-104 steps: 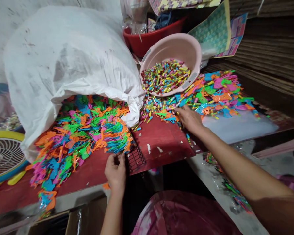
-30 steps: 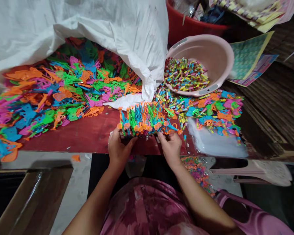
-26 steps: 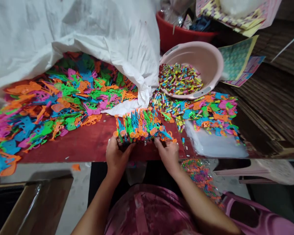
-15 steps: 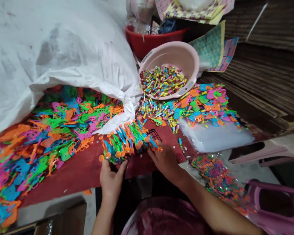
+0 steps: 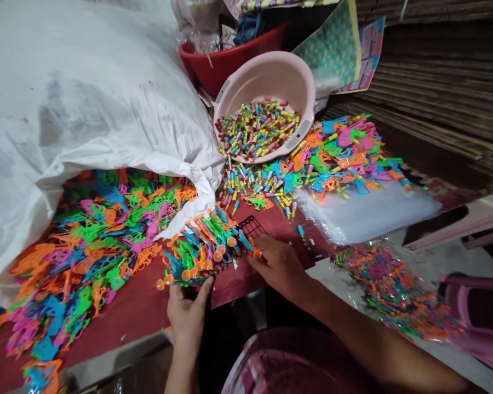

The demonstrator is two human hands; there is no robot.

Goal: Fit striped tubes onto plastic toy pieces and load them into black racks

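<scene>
A row of toy pistols [image 5: 205, 241] in green, blue and orange stands packed on edge in a black grid rack [image 5: 252, 225] on the red table. Orange suction cups stick out along the row's near side. My left hand [image 5: 187, 306] pinches the near left edge of the rack, thumb on top and fingers partly hidden below the cups. At the row's right end, my right hand [image 5: 277, 262] has its fingers closed around a blue toy pistol with an orange cup. Its fingertips are partly hidden.
A white sack [image 5: 139, 131] spills loose toy pistols [image 5: 94, 257] at left. Behind stands a pink basin [image 5: 308, 82] of small coloured tubes, beside a red basin [image 5: 197, 60]. More pistols and clear plastic bags [image 5: 365, 213] lie right. A filled bag [image 5: 394, 290] sits lower right.
The camera has turned, so the basins sit further left and higher. Both hands stay at the row. More of the black rack shows beside my right hand.
</scene>
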